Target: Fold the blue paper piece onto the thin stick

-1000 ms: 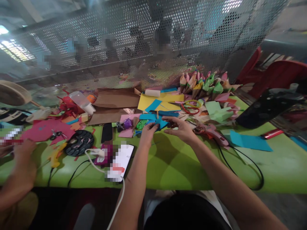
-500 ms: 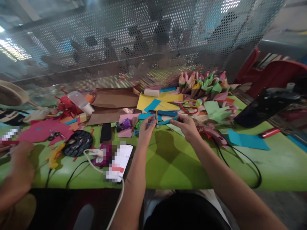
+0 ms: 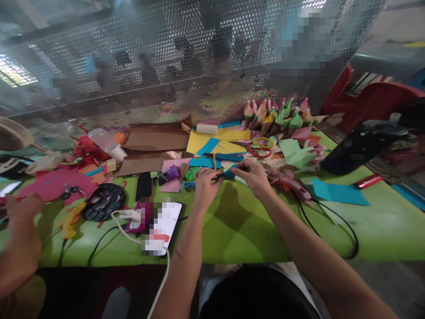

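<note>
A small strip of blue paper is stretched between my two hands, above the green tabletop. My left hand pinches its left end, where a dark part shows at the fingertips. My right hand pinches the right end between thumb and fingers. Just beyond my hands lie more blue paper pieces on yellow paper, and a thin wooden stick stands out behind my left fingertips. The pink glue gun rests to the right of my right hand.
Paper cones crowd the back right, near red-handled scissors. A dark bottle leans at the right. A lit phone with a white cable lies left of my forearm. Another person's hand is at the far left, near a yellow glue gun.
The blue strip has turned between my fingers and now shows a broader face. My left hand has come slightly lower and closer to my right hand. The view has shifted a little.
</note>
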### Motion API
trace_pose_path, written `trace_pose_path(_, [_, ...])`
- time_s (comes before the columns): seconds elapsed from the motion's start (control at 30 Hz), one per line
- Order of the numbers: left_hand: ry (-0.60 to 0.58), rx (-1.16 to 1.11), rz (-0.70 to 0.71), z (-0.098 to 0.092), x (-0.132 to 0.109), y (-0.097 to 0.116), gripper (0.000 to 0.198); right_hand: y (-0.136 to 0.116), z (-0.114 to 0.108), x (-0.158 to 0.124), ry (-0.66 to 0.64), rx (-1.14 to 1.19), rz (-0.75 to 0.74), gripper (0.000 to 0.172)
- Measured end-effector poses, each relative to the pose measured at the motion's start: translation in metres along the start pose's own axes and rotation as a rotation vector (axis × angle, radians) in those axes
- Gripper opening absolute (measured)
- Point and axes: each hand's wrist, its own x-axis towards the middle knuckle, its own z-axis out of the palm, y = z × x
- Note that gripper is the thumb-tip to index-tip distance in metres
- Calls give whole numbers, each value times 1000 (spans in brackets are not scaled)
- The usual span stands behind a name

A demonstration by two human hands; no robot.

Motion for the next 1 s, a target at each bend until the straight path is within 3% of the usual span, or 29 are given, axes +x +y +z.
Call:
trace_pose_path(0.33, [32,-54,-34,3,0,-1,11,-4,1,-2,-19,62,-2,47])
trace_pose_path(1.0, [-6,-98,-44,4,0,-1,11,-3,0,-3,-19,-30,-52,43])
